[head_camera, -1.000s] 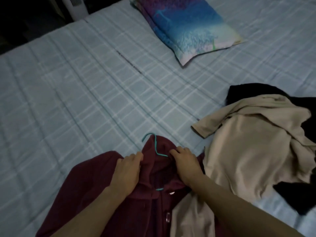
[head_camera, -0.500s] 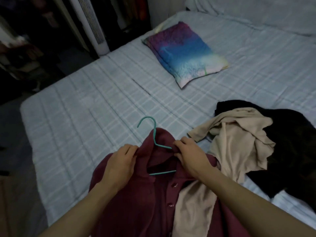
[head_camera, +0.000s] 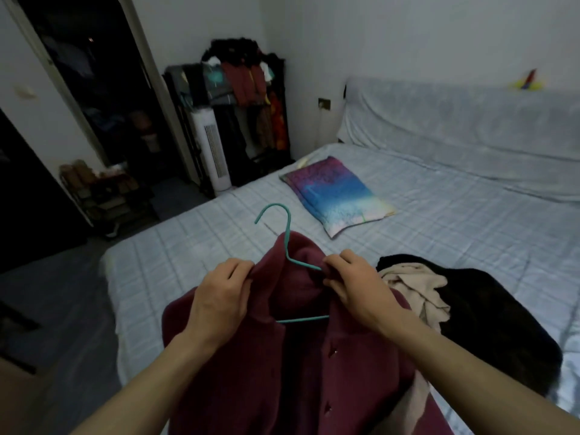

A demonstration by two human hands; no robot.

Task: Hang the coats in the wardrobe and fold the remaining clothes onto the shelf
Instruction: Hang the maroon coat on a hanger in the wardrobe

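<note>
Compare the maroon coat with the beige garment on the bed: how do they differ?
The coat is maroon; the garment is beige. The coat is on a teal hanger, gripped at the collar by the left hand and right hand; the garment is untouched. The coat is spread open; the garment lies crumpled beside black clothing. Both are clothes.
</note>
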